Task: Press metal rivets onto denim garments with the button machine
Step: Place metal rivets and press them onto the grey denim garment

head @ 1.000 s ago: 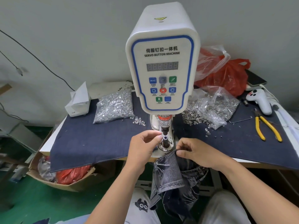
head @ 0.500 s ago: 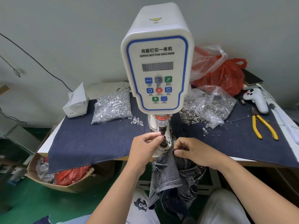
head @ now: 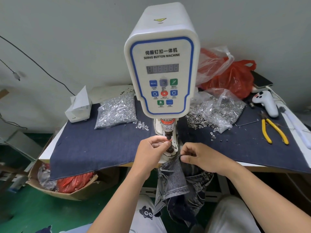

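Both hands as before, left hand (head: pixel 152 149) pinching at the machine's punch (head: pixel 168 137), right hand (head: pixel 200 157) still pinching denim garment (head: pixel 175 180) edge

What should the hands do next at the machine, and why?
Probably the left hand should finish seating its small piece at the press tip, then pull away. The right hand pinches the jeans beside the base, not yet under the tip, so sliding them in looks like the following step.
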### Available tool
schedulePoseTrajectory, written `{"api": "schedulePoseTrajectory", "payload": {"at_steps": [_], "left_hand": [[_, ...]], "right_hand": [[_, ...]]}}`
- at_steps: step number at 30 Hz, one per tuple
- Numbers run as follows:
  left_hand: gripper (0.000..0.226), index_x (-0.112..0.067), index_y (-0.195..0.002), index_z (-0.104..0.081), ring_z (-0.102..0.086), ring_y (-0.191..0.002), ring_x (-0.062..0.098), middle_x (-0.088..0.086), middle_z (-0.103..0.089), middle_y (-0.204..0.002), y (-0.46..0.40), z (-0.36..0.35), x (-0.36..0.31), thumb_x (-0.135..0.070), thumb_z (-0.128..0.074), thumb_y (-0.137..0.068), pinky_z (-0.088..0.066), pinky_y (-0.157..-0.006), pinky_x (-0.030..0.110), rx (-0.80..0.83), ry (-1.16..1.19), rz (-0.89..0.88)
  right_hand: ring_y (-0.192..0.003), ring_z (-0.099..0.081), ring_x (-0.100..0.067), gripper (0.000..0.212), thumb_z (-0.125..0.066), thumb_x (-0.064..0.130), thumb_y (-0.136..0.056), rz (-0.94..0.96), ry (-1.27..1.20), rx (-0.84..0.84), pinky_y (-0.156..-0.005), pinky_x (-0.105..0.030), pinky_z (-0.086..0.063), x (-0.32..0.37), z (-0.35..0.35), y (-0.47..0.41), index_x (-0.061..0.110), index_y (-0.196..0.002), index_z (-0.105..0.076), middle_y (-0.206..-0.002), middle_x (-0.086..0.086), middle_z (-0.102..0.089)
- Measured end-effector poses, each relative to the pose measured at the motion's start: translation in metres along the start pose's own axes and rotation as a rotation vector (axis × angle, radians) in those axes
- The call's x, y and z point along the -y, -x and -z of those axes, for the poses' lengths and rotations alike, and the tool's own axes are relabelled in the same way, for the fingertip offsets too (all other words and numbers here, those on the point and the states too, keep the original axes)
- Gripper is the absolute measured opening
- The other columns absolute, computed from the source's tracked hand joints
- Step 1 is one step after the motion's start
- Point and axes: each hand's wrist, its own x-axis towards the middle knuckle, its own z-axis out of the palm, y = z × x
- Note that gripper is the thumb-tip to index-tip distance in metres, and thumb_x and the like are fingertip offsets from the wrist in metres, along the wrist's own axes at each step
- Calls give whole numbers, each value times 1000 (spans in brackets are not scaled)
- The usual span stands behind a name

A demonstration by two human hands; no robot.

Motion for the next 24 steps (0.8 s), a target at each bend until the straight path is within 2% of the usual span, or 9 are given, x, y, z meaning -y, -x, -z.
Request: {"api": "schedulePoseTrajectory", "payload": {"at_steps": [5, 12, 18, 21, 24], "left_hand": [[8, -28, -92, -79, -76, -77, 4, -5, -81, -80, 0, -1, -3, -21, -81, -92, -52, -65, 13, -21, -67, -30], [8, -28, -97, -81, -77, -81, 5, -9, -81, -82, 0, 3, -3, -21, -82, -92, -56, -70, 16, -6, -156, -78], [7, -26, -99, -82, -78, -82, 6, -8, -81, -83, -1, 4, -3, -24, -83, -92, -61, -78, 27, -13, -147, -69], [8, -28, -99, -81, -78, -84, 6, -9, -81, -85, 0, 5, -5, -23, -82, -93, -61, -77, 26, -14, -126, -71], [10, -32, -101, -78, -75, -90, 4, -15, -79, -91, 9, 7, -2, -24, -72, -100, -56, -76, 15, -123, -109, -156]], "right_hand": [[-68, -53, -3, 13, -70, 31, -96, 2, 3, 1, -71, -26, -45, 1, 0, 1, 36, -86, -62, -75, 13, -63], [-70, -53, -4, 13, -70, 30, -96, 5, 0, 4, -73, -27, -45, 1, 0, 1, 36, -87, -62, -76, 13, -63], [-69, -52, -5, 13, -70, 30, -96, 4, 1, 7, -72, -28, -45, 2, -1, 1, 34, -86, -62, -77, 10, -63], [-69, -52, -4, 13, -70, 31, -96, -2, 6, 11, -72, -27, -45, 3, 0, 2, 34, -86, -62, -77, 10, -63], [-70, -54, -4, 12, -70, 29, -96, -7, -2, 13, -72, -26, -45, 5, 1, 4, 32, -86, -63, -77, 10, -64]]}}
